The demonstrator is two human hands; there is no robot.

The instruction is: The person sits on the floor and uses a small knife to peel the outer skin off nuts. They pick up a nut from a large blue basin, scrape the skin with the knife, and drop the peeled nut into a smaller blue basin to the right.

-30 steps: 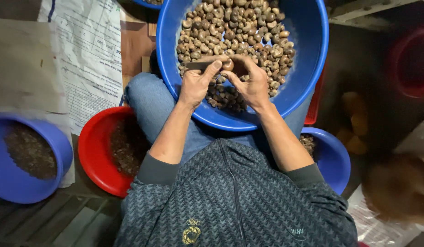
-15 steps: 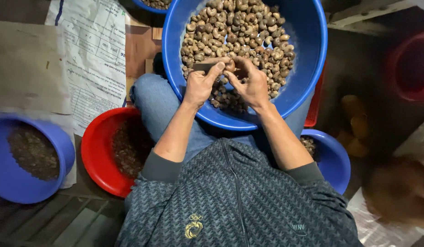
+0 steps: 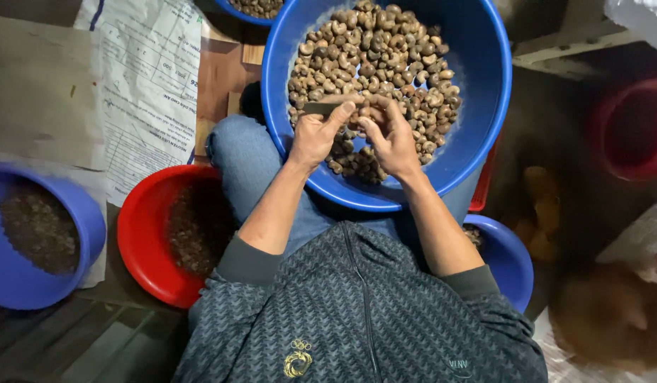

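We seem to be in a small nut-shelling workshop: a big blue basin (image 3: 484, 106) heaped with nuts (image 3: 371, 64), a red bowl (image 3: 147, 234) and blue bowl (image 3: 73, 213) of dark scraps, and printed paper (image 3: 147, 85) on rough boards.

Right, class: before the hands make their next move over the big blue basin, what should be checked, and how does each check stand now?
1. Left hand holds the dark flat tool: ok.
2. Right hand meets the left over the nuts: ok.
3. Nut pinched between the fingers: cannot tell, hidden.
4. Big blue basin rests on the lap: ok.
5. Red bowl sits by the left knee: ok.
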